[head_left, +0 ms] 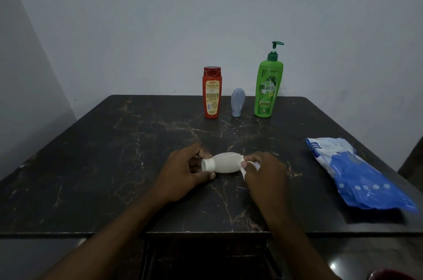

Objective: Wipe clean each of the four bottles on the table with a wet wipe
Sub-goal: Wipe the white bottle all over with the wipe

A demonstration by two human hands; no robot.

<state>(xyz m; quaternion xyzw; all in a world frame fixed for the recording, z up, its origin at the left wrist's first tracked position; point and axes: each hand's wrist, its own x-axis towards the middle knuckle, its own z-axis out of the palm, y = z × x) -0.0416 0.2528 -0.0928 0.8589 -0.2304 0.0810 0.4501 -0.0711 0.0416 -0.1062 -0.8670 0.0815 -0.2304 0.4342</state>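
Plastic, smooth and pale, the white bottle (225, 165) lies on its side between our two hands, its cap (208, 164) toward our left, low over the dark marbled table (114, 142). We cannot tell whether it rests on the top or is lifted just clear.

Our left hand (183, 172) grips the neck end, with fingers and thumb curled round the shoulder behind the cap. Our right hand (263, 172) pinches a crumpled wet wipe (243, 172) against the base, fingers closed narrowly on the cloth.

We judge three risks:
- A wet, smooth body held only at the neck may twist or slip out as the wipe drags along it.
- The bunched wipe touches little surface, so patches may be missed.
- The part under our left fingers goes unwiped unless the grip is shifted.

Well beyond the white bottle stand a red bottle (212, 93), a blue-grey bottle (237, 102) on its cap, and a green pump bottle (268, 87). The last is tall and likely to tip if knocked. Far to the white bottle's right lies the blue wipes pack (357, 172).
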